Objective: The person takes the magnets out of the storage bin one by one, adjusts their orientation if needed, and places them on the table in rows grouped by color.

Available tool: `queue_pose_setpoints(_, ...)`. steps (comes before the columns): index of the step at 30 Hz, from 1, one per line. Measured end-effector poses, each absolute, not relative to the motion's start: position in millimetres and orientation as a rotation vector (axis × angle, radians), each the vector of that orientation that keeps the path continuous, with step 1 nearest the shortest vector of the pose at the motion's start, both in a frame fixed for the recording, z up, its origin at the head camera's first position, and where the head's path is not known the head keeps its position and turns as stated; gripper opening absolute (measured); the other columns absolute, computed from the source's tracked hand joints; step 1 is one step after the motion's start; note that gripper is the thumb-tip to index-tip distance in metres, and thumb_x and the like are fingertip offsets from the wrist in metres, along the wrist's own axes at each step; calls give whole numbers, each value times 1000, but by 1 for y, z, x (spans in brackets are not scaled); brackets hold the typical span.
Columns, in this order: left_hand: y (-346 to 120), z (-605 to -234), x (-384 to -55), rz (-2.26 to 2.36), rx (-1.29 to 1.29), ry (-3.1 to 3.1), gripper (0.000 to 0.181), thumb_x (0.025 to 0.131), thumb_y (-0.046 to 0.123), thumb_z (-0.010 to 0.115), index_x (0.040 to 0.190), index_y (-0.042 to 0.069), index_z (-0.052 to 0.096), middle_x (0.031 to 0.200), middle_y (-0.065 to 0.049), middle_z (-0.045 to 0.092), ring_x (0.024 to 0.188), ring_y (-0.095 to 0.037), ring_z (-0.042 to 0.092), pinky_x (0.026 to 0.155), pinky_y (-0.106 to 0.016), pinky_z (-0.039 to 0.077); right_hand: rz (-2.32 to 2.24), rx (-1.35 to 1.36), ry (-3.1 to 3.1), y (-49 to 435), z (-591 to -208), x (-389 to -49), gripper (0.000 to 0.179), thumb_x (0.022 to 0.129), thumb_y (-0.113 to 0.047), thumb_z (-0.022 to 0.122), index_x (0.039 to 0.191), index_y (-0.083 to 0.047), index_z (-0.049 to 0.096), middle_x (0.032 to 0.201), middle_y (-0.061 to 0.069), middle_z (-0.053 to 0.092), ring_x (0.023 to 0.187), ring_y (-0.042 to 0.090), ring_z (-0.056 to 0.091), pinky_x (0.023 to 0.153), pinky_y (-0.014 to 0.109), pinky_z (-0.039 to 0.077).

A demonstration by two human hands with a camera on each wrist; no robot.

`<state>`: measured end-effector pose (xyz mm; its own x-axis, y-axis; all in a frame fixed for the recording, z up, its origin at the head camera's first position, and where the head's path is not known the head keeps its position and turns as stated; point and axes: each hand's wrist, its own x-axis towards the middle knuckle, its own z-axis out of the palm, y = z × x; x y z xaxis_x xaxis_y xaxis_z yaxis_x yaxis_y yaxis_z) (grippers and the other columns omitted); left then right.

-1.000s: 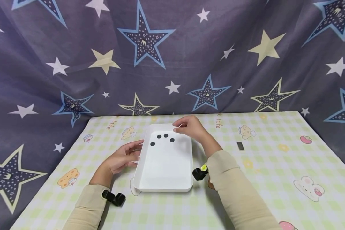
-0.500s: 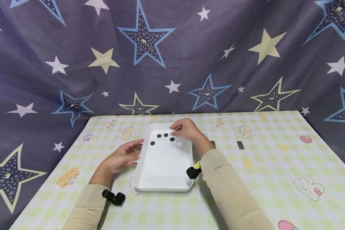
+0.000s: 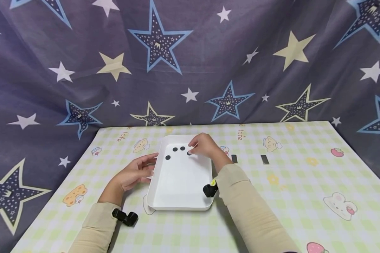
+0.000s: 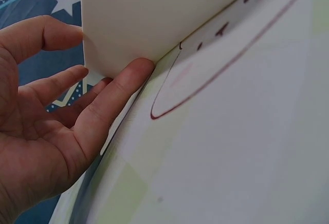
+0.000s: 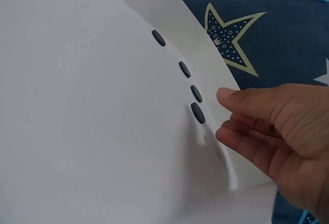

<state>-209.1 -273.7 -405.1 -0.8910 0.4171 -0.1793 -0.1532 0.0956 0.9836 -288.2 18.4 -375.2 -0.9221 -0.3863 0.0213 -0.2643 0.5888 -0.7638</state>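
A white tray (image 3: 180, 186) lies on the table, with several small black round discs (image 3: 168, 157) in a curved row at its far end. My left hand (image 3: 135, 174) touches the tray's left wall, its fingers spread along the side in the left wrist view. My right hand (image 3: 205, 145) hovers over the tray's far right corner. In the right wrist view, nothing shows between its thumb and fingers, which stand apart close to the nearest disc (image 5: 198, 113). That same disc (image 3: 189, 153) is partly covered by the fingertips in the head view.
Two small dark rectangular pieces lie right of the tray: one piece (image 3: 234, 159) beside my right forearm, the other piece (image 3: 264, 160) farther right. A checked cloth (image 3: 303, 196) with cartoon prints covers the table. Behind it hangs a star-patterned curtain (image 3: 190, 70).
My right hand has moved left and nearer from the tray's far right rim to the rightmost disc. A dark rectangular piece has come out from behind my right forearm. My left hand stays put.
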Motion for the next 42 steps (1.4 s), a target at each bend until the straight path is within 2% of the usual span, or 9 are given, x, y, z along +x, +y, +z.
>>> queue_pose_setpoints(4,-273,-405,-209,1850,257,1961,75,88,-6,59,154,3,24,150,-28,29,127,-33,48,79,-43,57,-1078,-619,2749,15,-376,-290,23,76,-4,80,99,-1,76,95,10,73,90,22,65,81,28,52)
queue_pose_setpoints(10,-272,-405,-209,1854,250,1954,75,88,-5,59,154,4,25,150,-27,29,126,-32,49,79,-43,57,-954,-651,2796,10,-380,-292,25,72,-3,83,96,-5,77,89,3,72,85,16,64,79,25,51)
queue_pose_setpoints(17,-274,-406,-209,1860,256,1953,75,88,-6,58,154,3,24,150,-28,29,124,-30,50,80,-43,57,-1000,-721,2704,8,-380,-291,27,74,2,81,99,-2,76,91,6,74,85,17,68,79,24,52)
queue_pose_setpoints(25,-275,-407,-209,1853,256,1964,74,88,-6,59,154,3,25,150,-28,29,125,-31,49,80,-43,56,-995,-788,2644,5,-382,-290,27,75,10,72,98,-3,76,88,3,73,82,13,66,80,23,50)
queue_pose_setpoints(33,-274,-405,-208,1857,245,1961,75,88,-6,59,154,3,25,150,-27,30,124,-30,50,80,-44,56,-1116,-802,2532,0,-388,-287,28,72,13,73,96,-1,75,83,2,71,75,11,62,69,20,50)
queue_pose_setpoints(42,-272,-404,-207,1855,249,1963,74,88,-6,58,154,3,25,150,-28,30,125,-32,49,80,-43,56,-1201,-800,2470,-1,-392,-285,27,71,11,78,95,-1,75,83,2,70,75,11,61,72,20,51)
